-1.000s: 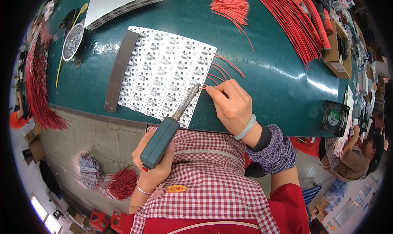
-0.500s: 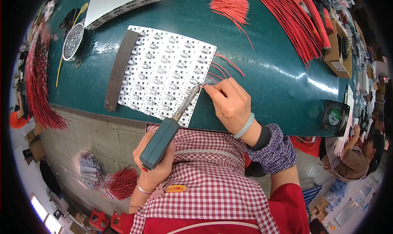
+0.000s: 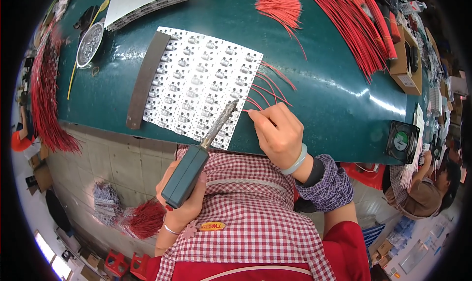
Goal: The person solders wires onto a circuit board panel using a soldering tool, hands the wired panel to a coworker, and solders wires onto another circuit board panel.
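My left hand (image 3: 184,202) grips the teal handle of a soldering iron (image 3: 196,158); its metal tip rests at the right edge of a white panel of small circuit boards (image 3: 201,79) lying on the green table (image 3: 319,99). Pinched in my right hand (image 3: 278,133) is a thin red wire (image 3: 246,111), its end held at that same edge beside the iron tip. Several red wires (image 3: 270,84) stick out from the panel's right side above my fingers.
A dark metal bar (image 3: 145,79) lies along the panel's left edge. Bundles of red wires (image 3: 364,30) and a smaller cut bunch (image 3: 278,5) lie at the back. A round metal tin (image 3: 89,43) sits far left, a small fan (image 3: 402,141) at right, another person (image 3: 427,192) beyond.
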A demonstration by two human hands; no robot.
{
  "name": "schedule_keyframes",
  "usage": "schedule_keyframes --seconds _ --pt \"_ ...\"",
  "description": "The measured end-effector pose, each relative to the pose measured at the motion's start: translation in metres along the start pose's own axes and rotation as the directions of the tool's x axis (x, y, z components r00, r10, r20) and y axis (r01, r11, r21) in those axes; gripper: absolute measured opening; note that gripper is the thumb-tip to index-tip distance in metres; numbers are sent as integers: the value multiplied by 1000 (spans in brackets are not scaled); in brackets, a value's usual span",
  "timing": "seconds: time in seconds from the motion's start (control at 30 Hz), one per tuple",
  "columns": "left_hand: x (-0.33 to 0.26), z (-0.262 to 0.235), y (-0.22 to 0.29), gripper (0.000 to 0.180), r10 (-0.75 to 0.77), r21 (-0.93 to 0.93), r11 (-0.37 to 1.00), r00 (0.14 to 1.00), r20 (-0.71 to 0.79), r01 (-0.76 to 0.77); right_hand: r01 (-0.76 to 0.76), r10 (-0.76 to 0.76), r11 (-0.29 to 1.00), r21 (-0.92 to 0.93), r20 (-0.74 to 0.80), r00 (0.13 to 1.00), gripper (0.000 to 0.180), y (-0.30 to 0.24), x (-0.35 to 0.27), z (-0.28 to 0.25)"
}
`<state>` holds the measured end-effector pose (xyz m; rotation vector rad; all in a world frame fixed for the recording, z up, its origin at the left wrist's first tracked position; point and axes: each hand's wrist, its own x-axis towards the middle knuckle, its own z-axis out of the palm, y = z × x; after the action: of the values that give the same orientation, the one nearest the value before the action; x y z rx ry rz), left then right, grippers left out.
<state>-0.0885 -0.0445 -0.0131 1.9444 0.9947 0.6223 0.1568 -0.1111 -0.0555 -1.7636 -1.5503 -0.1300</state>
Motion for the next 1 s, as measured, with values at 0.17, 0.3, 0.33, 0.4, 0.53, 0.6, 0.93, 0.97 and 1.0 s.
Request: schedule_keyframes --seconds 0.17,0.3,0.33,0.4,0.53,0.6,0.93,0.97,1.0 --pt "-4 -1 -1 24 -29 -7 1000 999 25 30 -11 11 1000 5 22 1000 26 0 0 2" --pt "-3 -2 2 22 -23 1 1000 999 46 23 -7 7 1000 8 45 999 24 1 -2 3" --pt "-2 -2 4 21 -17 7 1000 998 54 17 -7 6 1000 8 46 999 24 1 -2 3" --pt "-1 -2 6 19 -32 9 999 998 57 31 -11 11 1000 0 50 999 24 0 -2 2" --pt "-2 1 7 15 -78 -20 997 996 40 78 -15 16 1000 -11 57 998 23 0 -3 3" --pt "-2 1 4 15 -56 0 998 997 54 56 -5 6 1000 -18 53 999 22 1 -2 4" --pt "-7 -1 -2 16 -42 27 999 998 57 41 -7 9 1000 -28 61 998 21 0 -1 4" --pt "-10 -2 -3 16 -42 26 999 998 57 40 -6 7 1000 -29 58 998 21 0 -1 4" --pt "-11 -3 -2 18 -56 13 998 998 30 56 -4 6 1000 -29 54 999 20 0 -1 5"
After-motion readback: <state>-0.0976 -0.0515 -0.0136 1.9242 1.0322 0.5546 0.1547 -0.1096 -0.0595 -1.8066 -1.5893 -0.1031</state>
